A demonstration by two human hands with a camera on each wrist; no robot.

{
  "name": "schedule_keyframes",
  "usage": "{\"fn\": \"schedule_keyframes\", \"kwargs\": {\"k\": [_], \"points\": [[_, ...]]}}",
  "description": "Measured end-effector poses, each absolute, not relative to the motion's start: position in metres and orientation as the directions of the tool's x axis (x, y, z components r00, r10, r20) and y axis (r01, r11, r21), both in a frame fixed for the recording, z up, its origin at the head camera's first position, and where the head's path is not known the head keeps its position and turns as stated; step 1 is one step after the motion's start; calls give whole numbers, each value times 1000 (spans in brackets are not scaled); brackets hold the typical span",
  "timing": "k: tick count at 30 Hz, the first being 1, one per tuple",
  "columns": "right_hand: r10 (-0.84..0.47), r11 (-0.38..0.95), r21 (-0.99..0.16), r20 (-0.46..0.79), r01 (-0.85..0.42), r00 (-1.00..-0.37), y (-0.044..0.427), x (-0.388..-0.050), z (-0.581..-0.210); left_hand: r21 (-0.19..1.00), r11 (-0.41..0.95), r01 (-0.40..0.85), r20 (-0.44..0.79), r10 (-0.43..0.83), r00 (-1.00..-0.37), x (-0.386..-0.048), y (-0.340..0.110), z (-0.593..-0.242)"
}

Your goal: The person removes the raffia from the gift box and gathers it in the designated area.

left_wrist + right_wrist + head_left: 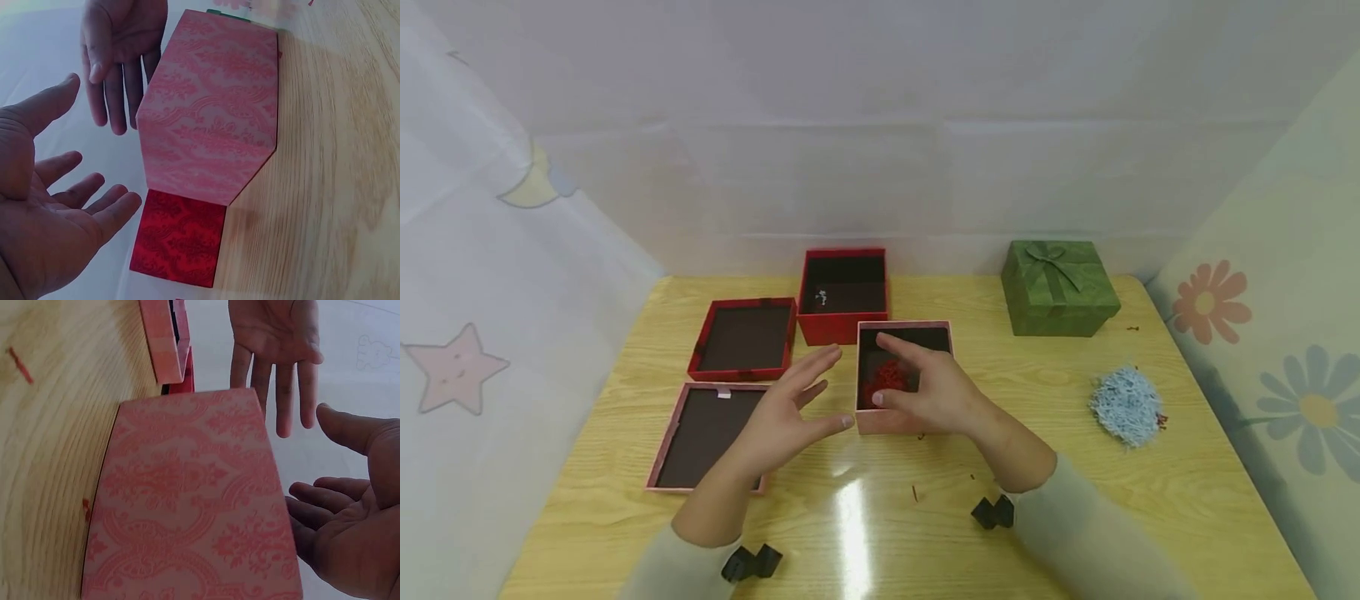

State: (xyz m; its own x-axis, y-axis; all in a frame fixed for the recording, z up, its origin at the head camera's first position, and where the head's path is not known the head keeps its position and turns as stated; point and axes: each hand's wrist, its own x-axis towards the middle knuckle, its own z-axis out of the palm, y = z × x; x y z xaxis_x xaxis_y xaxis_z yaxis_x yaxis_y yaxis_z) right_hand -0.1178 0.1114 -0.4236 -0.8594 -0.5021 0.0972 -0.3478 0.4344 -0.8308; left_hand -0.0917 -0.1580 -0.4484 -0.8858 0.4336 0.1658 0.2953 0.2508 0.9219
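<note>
The pink patterned box [895, 422] stands uncovered near the middle of the table, with red shredded paper [889, 377] on its dark floor. Above its right part is my right hand [936, 392], fingers extended and holding nothing. My left hand [790, 412] hovers just left of the box, fingers spread and empty. In the left wrist view the left hand [62, 206] is apart from the pink box [206, 94]. The right wrist view shows the right hand [356, 519] beside the pink box [194, 494], some fingertips hidden behind its edge.
Behind is an uncovered red box [842, 327] with a few pale shreds inside. Red lid [748, 337] and pink lid [707, 433] lie at the left, undersides up. At the right are a green box with a bow [1060, 292] and light blue shredded paper [1126, 406]. Red shreds dot the table.
</note>
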Motion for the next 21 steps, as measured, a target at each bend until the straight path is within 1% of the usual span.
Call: {"fn": "schedule_keyframes", "kwargs": {"k": [6, 10, 15, 21], "points": [[-508, 494, -810, 26, -315, -861, 113, -130, -429, 932, 243, 268, 139, 445, -885, -100, -145, -454], [-503, 546, -787, -34, -287, -864, 112, -136, -430, 935, 266, 236, 104, 429, -897, -104, -139, -459], [-497, 607, -742, -74, -285, -865, 109, -142, -434, 932, 297, 206, 70, 411, -909, -107, -133, -467], [-523, 652, -699, -134, -294, -842, 105, -148, -440, 939, 295, 175, 43, 406, -913, -109, -129, -473]]}}
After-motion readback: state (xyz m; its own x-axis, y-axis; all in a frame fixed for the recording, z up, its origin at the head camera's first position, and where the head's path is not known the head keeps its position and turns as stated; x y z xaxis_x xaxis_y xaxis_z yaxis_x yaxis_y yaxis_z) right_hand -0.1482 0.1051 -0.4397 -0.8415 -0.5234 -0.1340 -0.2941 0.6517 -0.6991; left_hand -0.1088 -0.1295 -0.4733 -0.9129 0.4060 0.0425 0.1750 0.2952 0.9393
